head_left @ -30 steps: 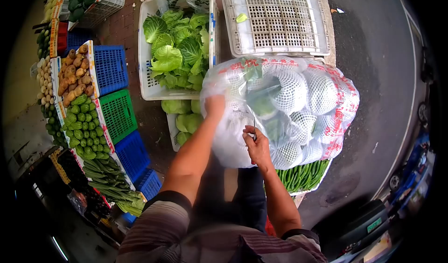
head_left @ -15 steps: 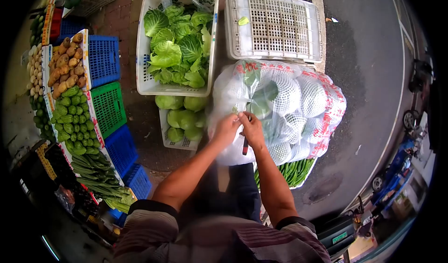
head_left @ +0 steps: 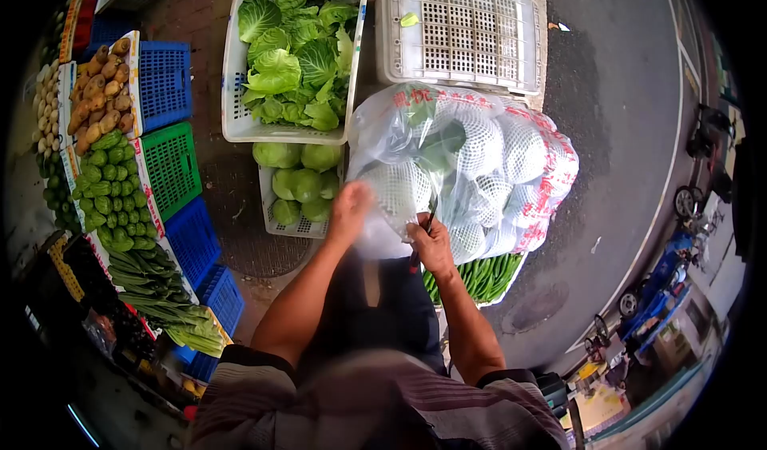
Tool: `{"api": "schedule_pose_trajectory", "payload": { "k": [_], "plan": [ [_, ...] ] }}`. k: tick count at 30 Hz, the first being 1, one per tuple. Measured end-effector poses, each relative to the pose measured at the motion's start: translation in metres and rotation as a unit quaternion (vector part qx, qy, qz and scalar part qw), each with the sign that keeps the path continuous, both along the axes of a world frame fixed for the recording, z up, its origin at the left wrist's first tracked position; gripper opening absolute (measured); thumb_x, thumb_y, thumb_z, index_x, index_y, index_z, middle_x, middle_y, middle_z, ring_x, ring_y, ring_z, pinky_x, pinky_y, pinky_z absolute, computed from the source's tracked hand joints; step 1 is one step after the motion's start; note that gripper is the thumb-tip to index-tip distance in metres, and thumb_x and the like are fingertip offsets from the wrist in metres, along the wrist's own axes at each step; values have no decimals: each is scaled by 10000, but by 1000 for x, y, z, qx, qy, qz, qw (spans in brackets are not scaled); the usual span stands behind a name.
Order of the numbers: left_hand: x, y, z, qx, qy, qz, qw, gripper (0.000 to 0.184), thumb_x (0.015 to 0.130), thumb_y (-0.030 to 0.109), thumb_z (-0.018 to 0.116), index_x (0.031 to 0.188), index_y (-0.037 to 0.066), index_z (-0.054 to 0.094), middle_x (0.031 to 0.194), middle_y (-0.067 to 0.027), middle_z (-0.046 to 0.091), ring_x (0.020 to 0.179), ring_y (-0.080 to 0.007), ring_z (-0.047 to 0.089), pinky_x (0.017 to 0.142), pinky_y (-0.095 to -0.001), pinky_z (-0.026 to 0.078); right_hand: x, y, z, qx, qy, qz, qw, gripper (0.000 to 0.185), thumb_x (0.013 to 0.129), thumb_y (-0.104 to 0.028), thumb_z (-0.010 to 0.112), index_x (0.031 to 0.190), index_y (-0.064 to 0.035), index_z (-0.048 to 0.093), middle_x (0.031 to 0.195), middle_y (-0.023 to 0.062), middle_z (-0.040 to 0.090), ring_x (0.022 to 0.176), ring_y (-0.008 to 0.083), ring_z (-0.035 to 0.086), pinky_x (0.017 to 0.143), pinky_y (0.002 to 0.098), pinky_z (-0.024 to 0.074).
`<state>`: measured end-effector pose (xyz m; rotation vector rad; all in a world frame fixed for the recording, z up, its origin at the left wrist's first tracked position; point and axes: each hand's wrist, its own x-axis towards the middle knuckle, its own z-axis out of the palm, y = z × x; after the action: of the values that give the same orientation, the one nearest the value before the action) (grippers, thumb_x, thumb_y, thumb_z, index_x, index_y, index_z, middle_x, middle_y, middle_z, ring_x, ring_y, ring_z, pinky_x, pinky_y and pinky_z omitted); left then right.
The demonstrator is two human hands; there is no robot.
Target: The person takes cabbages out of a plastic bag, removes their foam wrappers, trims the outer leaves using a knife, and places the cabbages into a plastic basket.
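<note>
Just ahead, a bulging, clear plastic bag with red lettering (head_left: pixel 482 190) lies longest left to right, its middle nearer the right hand (head_left: pixel 432 244), whose grip holds a slim black-and-red tool (head_left: pixel 414 261), than the blurred left hand (head_left: pixel 349 213), whose grip I cannot tell.

This is a vegetable shop or stall outside, right by a street. You can tell because there are so many vegetables in boxes: brown lumpy roots (head_left: pixel 104 94), bumpy green ones (head_left: pixel 116 198), round cabbages (head_left: pixel 304 185), and leafy greens (head_left: pixel 296 66). A big clear bag (head_left: pixel 479 182) is full of round things in white nets. There are blue (head_left: pixel 165 86) and green plastic crates (head_left: pixel 170 170) too. On the other side is a grey road (head_left: pixel 607 130) with a white line (head_left: pixel 679 106), and something blue with wheels (head_left: pixel 657 290) stands past it.
</note>
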<state>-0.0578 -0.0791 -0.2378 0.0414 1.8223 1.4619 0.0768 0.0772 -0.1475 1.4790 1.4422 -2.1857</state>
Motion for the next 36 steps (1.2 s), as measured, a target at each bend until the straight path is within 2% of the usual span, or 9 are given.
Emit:
{"api": "schedule_pose_trajectory", "payload": {
  "k": [5,6,7,15,16,20,26,30,36],
  "plan": [
    [-25,22,39,-10,289,-175,941,413,836,38,709,1243,67,647,1263,-135,609,1152,-255,587,978,-351,480,-13,17,62,-18,-24,61,998,109,935,-131,632,860,-57,607,647,-61,515,511,43,458,431,231,366],
    [-31,15,26,27,214,-180,960,444,833,26,679,1274,71,646,1291,-126,619,1136,-246,602,982,-357,480,-8,16,66,0,-5,81,997,102,933,-130,634,868,-55,611,648,-59,515,500,40,451,418,230,361],
    [-43,20,39,-3,-92,-130,987,396,892,86,682,1285,59,641,1320,-140,619,1133,-240,613,995,-365,475,-5,16,70,18,16,102,995,96,931,-129,635,876,-53,615,648,-57,515,490,38,444,405,229,357],
    [-13,42,-92,-79,-142,-195,967,599,1030,392,581,1492,36,448,1461,-180,530,1299,-273,552,1063,-348,429,60,6,33,221,-55,309,923,230,886,-160,673,1005,33,635,698,153,606,606,227,544,601,363,453],
    [-10,47,-96,-90,-109,-219,965,576,1034,347,580,1490,28,433,1469,-183,517,1269,-281,575,1044,-349,452,71,12,37,181,-104,312,927,253,898,-220,644,994,14,639,838,269,659,796,451,662,711,472,519],
    [7,45,-91,-80,-219,71,970,507,1007,274,618,1409,-11,502,1411,-181,564,1197,-264,624,989,-365,513,122,20,31,171,-212,227,935,247,915,-219,628,994,14,654,704,223,623,628,339,614,641,410,490],
    [34,48,-87,-219,27,-272,936,834,803,435,797,1428,-15,477,1445,-266,495,1324,-377,507,1085,-417,439,148,18,16,73,-229,-10,971,173,937,-173,644,989,-7,648,759,-3,622,612,61,492,555,240,396],
    [49,93,-58,-371,55,-350,859,1057,687,500,862,1477,-16,384,1504,-291,397,1360,-409,456,1100,-434,426,140,10,13,51,-217,-26,974,275,920,-223,678,1011,35,644,754,35,647,599,77,514,536,263,420],
    [26,81,-95,-293,-41,-343,892,1177,598,530,892,1479,-27,346,1461,-302,423,1333,-419,469,1123,-457,397,127,11,23,32,-238,-17,971,284,929,-225,648,1007,46,625,691,53,584,513,111,492,381,293,415]
  ]
}}
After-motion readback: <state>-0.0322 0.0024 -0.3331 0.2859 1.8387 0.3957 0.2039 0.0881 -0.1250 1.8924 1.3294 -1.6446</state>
